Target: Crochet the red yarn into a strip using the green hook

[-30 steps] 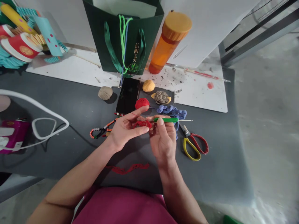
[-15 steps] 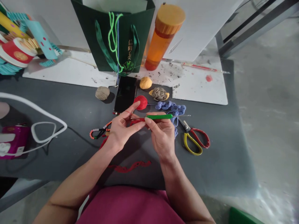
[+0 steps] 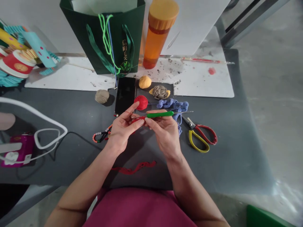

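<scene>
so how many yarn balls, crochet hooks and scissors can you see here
yarn balls: 3 (red ball, yellow ball, beige ball)
crochet hook: 1
scissors: 1
total: 5

Scissors (image 3: 201,138), phone (image 3: 125,94), orange bottle (image 3: 157,34), green bag (image 3: 80,19) on table (image 3: 236,151).

Bare worktop (image 3: 236,151) lies open to the right of the scissors (image 3: 201,138). Just beyond the left hand (image 3: 121,127) and right hand (image 3: 165,132), the phone (image 3: 125,94), red yarn ball (image 3: 141,102) and blue crochet piece (image 3: 174,105) crowd the way forward. Behind them the green bag (image 3: 106,37) and orange bottle (image 3: 157,34) stand tall. To the left lie the bead string (image 3: 101,135) and white cable (image 3: 47,126).
</scene>
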### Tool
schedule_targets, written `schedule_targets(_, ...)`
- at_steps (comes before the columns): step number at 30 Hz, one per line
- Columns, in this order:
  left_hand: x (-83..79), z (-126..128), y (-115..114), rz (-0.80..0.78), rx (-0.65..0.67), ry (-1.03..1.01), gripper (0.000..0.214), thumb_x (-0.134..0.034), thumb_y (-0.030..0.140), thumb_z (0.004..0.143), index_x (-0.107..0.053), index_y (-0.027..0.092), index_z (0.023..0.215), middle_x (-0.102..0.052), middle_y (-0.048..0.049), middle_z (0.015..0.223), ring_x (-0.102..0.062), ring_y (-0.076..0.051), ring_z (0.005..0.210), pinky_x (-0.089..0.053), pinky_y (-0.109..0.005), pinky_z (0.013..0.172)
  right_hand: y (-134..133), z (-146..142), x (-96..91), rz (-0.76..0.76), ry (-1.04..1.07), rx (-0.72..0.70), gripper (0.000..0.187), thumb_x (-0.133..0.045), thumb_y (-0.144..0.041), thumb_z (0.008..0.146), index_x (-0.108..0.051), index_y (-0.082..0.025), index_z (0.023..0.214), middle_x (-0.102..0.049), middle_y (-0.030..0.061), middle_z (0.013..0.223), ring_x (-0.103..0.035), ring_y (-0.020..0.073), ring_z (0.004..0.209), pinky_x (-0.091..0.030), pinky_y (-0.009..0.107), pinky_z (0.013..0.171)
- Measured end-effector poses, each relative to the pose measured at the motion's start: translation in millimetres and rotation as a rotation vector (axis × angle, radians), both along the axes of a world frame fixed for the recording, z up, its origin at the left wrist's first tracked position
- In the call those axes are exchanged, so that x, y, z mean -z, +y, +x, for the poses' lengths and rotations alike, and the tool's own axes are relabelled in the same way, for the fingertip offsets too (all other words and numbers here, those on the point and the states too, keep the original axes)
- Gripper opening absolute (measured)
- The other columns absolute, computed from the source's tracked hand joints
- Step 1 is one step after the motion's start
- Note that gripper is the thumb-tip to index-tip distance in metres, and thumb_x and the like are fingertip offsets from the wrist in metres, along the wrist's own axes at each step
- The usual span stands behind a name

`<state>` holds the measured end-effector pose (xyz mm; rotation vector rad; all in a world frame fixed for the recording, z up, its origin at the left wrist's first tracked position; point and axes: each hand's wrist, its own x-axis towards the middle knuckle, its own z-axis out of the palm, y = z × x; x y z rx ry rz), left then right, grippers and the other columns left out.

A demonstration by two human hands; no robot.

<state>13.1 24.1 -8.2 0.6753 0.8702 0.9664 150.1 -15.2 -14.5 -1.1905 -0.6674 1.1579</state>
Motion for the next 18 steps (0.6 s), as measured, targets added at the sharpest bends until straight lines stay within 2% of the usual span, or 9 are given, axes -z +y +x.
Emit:
schedule_targets(9, -4.5, -1.8, 2.2, -0.059, 0.037, -0.026, 0.05, -0.098, 0.023, 0.067, -0.086, 0.031, 0.114, -0.069, 0.0041, 0.08, -0.06, -0.009, 0.078, -0.05, -0.022, 0.079, 4.6, 5.2, -2.9, -0.02, 0.124, -0.038, 0.036, -0.099, -0.043, 0.067, -0.076, -0.027, 0.09, -0.075, -0.0048, 0.074, -0.066, 0.0115, 0.064, -0.057, 0.028, 0.064)
schedule_targets(18, -4.5, -0.6, 1.4, -0.058, 0.035, -0.017, 0.053, -0.098, 0.024, 0.067, -0.084, 0.029, 0.118, -0.066, 0.0051, 0.081, -0.059, -0.01, 0.079, -0.049, -0.026, 0.082, 5.1, 3.8, -4.3, -0.014, 0.161, -0.075, 0.039, -0.1, -0.049, 0.065, -0.078, -0.026, 0.088, -0.077, -0.0033, 0.073, -0.065, 0.0122, 0.062, -0.057, 0.029, 0.063)
